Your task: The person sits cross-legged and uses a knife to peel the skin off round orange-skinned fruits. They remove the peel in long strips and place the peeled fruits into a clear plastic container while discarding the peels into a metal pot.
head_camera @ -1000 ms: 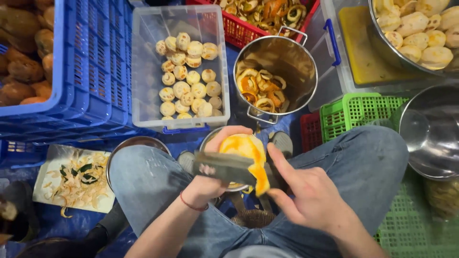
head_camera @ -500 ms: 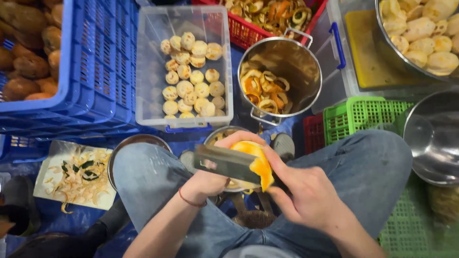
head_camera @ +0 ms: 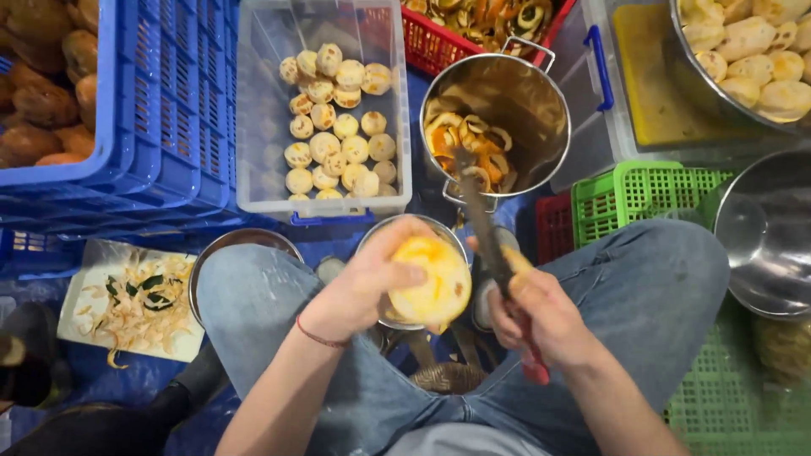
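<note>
Left hand (head_camera: pixel 363 287) closed around a peeled yellow fruit (head_camera: pixel 431 283), thumb across its near side, fingers wrapped behind; a thin red string on the wrist. Fruit held between the knees, just above a small steel bowl (head_camera: pixel 384 245) whose rim peeks out beyond it. Right hand (head_camera: pixel 541 317) gripping a knife (head_camera: pixel 486 228) by its red handle, dark blade pointing away from the body and blurred, tip reaching toward the steel pot (head_camera: pixel 507 110). Blade just beside the fruit's right edge; touching or not, cannot tell.

Steel pot straight ahead, with two loop handles, holding curled orange-brown peel strips at its bottom. Left of it, a clear plastic bin (head_camera: pixel 253 127) holding many small round pale peeled pieces in loose rows. Further left, stacked blue crates (head_camera: pixel 160 118), with brown unpeeled fruit in the upper left corner. Beyond the pot, a red basket (head_camera: pixel 439 51) full of more peel. Upper right, a large metal basin (head_camera: pixel 718 101) of pale yellow peeled fruit, over a clear tub with yellow at its bottom. Lower right, a green crate (head_camera: pixel 634 190) and an empty steel bowl (head_camera: pixel 769 245) on it. Lower left, a white tray (head_camera: pixel 84 329) with pale shavings and a few green leaves. Both legs in blue jeans, framing the hands.
</note>
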